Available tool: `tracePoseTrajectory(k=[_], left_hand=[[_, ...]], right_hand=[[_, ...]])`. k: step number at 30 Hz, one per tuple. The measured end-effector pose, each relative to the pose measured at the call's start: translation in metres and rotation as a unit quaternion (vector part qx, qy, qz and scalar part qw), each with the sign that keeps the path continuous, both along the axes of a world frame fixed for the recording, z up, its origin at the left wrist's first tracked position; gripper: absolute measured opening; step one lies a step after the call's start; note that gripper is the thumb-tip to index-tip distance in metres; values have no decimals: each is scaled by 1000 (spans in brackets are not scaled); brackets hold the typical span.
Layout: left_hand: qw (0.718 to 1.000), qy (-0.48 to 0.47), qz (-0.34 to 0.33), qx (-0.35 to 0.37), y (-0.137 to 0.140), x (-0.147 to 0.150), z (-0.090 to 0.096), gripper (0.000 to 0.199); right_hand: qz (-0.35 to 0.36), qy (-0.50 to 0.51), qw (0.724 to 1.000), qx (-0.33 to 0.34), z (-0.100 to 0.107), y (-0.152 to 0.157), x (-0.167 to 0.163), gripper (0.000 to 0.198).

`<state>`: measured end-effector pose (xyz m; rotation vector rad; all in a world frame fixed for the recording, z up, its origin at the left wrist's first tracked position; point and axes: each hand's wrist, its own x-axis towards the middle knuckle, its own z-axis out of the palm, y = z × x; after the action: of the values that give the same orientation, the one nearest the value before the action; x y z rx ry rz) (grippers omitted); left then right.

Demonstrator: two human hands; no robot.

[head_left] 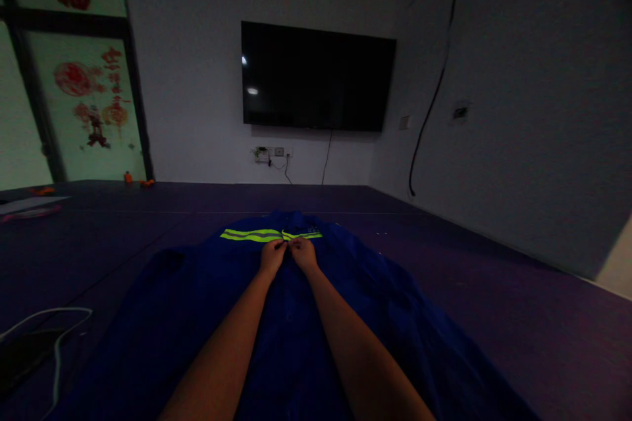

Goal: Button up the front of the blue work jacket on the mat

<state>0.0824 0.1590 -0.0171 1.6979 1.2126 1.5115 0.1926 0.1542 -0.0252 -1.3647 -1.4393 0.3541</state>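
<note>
A dark blue work jacket [197, 289] lies spread out in front of me, its collar at the far end. Across its chest runs a yellow-green reflective strip [249, 235], parted at the front opening. My left hand [273, 254] pinches the jacket's front edge just below the strip. Close beside it, nearly touching, my right hand [303, 252] is closed on the other front edge. Whatever small part lies between the fingertips is too dark and small to make out. Both forearms reach over the lower part of the jacket.
Purple floor [494, 283] surrounds the jacket. At the lower left a white cable [58, 355] curves by a dark flat object [27, 352]. Small orange items [147, 183] lie near the glass door [83, 99]. A television [318, 77] hangs on the far wall, and a black cord [439, 82] dangles to the right.
</note>
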Motion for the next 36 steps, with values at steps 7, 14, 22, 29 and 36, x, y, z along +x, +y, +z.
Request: tracePoseTrajectory(k=[7, 14, 22, 29, 36], left_hand=[[1000, 0, -2, -3, -1, 1, 1, 15], [1000, -2, -17, -3, -3, 0, 1, 13], [1000, -4, -28, -4, -3, 0, 1, 14], [999, -1, -31, -5, -3, 0, 2, 16], [1000, 2, -30, 3, -3, -1, 2, 17]], right_hand=[[-2, 3, 1000, -2, 0, 1, 0, 13], [-3, 7, 1000, -5, 2, -2, -1, 13], [-2, 0, 1000, -4, 4, -4, -1, 12], [-11, -4, 1000, -7, 4, -4, -1, 12], [-15, -18, 1000, -13, 3, -2, 0, 15]])
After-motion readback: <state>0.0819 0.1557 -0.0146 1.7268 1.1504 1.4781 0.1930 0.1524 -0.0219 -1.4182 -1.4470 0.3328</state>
